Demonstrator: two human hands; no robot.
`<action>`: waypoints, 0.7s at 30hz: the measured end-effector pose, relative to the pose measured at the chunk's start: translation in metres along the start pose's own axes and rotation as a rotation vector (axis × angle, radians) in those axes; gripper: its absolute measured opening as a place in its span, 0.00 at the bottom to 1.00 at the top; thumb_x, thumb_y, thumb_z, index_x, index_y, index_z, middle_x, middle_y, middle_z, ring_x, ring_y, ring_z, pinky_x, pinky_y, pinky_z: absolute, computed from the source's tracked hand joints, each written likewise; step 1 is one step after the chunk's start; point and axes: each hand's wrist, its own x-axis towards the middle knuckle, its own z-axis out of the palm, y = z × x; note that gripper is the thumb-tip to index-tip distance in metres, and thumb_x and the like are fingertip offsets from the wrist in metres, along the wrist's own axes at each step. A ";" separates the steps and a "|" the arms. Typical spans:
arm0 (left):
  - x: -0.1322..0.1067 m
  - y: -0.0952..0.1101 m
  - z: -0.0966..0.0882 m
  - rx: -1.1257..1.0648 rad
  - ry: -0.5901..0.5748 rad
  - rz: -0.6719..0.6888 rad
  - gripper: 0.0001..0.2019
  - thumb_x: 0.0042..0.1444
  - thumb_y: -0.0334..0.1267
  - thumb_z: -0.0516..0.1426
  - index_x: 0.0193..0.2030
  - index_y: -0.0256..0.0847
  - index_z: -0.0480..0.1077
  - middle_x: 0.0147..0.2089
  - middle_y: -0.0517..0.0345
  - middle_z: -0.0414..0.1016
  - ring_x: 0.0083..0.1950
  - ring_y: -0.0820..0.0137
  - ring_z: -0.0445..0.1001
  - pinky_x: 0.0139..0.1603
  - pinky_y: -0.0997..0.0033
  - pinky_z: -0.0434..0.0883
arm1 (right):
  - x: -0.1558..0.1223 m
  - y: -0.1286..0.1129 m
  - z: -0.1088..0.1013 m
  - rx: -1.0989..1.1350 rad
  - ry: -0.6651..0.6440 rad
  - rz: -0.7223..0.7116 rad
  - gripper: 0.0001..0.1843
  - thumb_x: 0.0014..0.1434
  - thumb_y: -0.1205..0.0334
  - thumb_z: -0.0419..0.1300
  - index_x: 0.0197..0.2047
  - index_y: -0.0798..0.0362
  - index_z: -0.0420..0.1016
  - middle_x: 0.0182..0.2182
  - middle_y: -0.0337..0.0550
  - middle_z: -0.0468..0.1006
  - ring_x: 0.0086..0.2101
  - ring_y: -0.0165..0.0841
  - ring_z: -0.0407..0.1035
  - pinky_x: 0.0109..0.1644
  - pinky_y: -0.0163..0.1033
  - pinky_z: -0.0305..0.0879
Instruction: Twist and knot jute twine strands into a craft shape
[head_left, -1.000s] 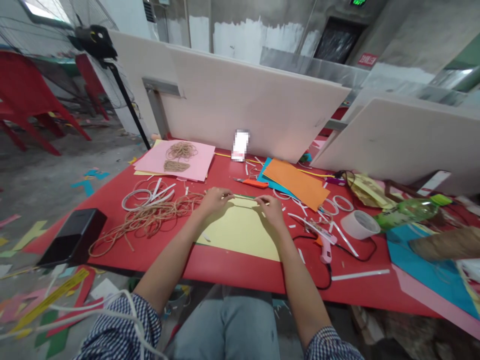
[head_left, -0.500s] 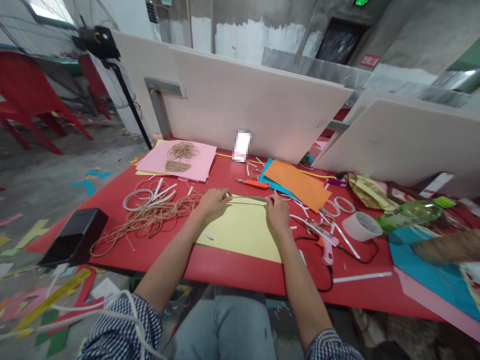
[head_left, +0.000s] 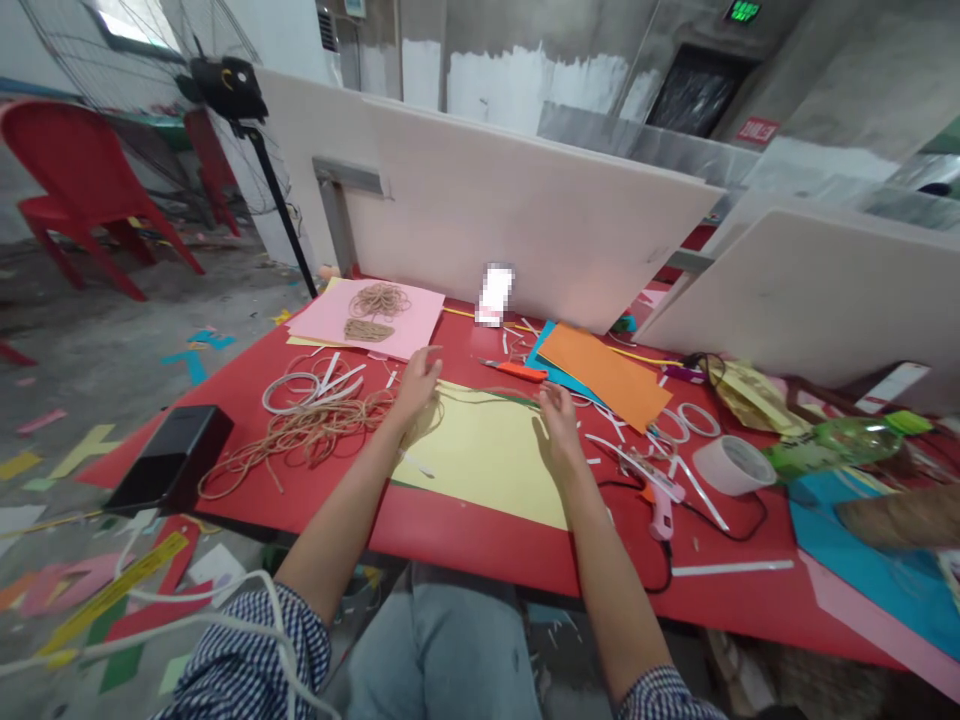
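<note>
A pale yellow paper sheet (head_left: 480, 450) lies on the red table (head_left: 465, 535) in front of me. Along its far edge runs a thin twine strand (head_left: 491, 394). My left hand (head_left: 416, 385) hovers just above the sheet's far left corner, fingers stretched and apart, holding nothing. My right hand (head_left: 556, 425) rests on the sheet's far right edge, its fingertips pressed together at the right end of the strand. A loose tangle of twine (head_left: 307, 432) lies just left of my left hand.
White paper loops and strips (head_left: 304, 385) and a pink sheet (head_left: 409, 325) lie at far left, a black box (head_left: 172, 455) at the left edge. Right of my hands are an orange knife (head_left: 517, 370), orange sheet (head_left: 604, 372), glue gun (head_left: 661, 508), tape roll (head_left: 731, 465) and green bottle (head_left: 832, 445). White boards (head_left: 525, 220) wall the back.
My left hand has let go of the strand, lifted and spread its fingers, moving a little left. My right hand has stayed at the strand's right end. The view has shifted slightly.
</note>
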 end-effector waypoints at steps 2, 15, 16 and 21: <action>-0.007 0.008 -0.007 0.385 -0.002 -0.014 0.16 0.61 0.35 0.50 0.52 0.34 0.70 0.56 0.36 0.72 0.60 0.51 0.67 0.59 0.51 0.66 | -0.001 0.001 0.001 -0.171 0.013 -0.105 0.14 0.56 0.54 0.57 0.44 0.48 0.72 0.48 0.48 0.76 0.50 0.38 0.70 0.54 0.46 0.66; -0.011 0.010 -0.011 0.729 -0.130 -0.055 0.13 0.58 0.31 0.51 0.49 0.36 0.70 0.43 0.38 0.77 0.47 0.53 0.76 0.48 0.60 0.70 | -0.018 -0.006 0.008 -0.830 -0.350 -0.414 0.16 0.62 0.65 0.52 0.48 0.49 0.79 0.53 0.50 0.73 0.56 0.45 0.61 0.63 0.53 0.58; -0.011 0.007 -0.010 0.679 -0.106 -0.026 0.12 0.57 0.29 0.52 0.46 0.37 0.70 0.43 0.40 0.77 0.47 0.54 0.76 0.48 0.60 0.69 | -0.018 -0.005 0.008 -0.858 -0.361 -0.412 0.16 0.62 0.65 0.53 0.48 0.49 0.79 0.55 0.50 0.72 0.58 0.45 0.59 0.64 0.54 0.57; -0.008 0.005 -0.002 0.310 0.073 0.008 0.12 0.50 0.24 0.51 0.40 0.41 0.69 0.48 0.48 0.71 0.43 0.63 0.75 0.44 0.65 0.70 | -0.017 0.001 0.006 -0.921 -0.361 -0.338 0.21 0.63 0.62 0.53 0.58 0.53 0.73 0.61 0.54 0.69 0.60 0.47 0.58 0.64 0.55 0.57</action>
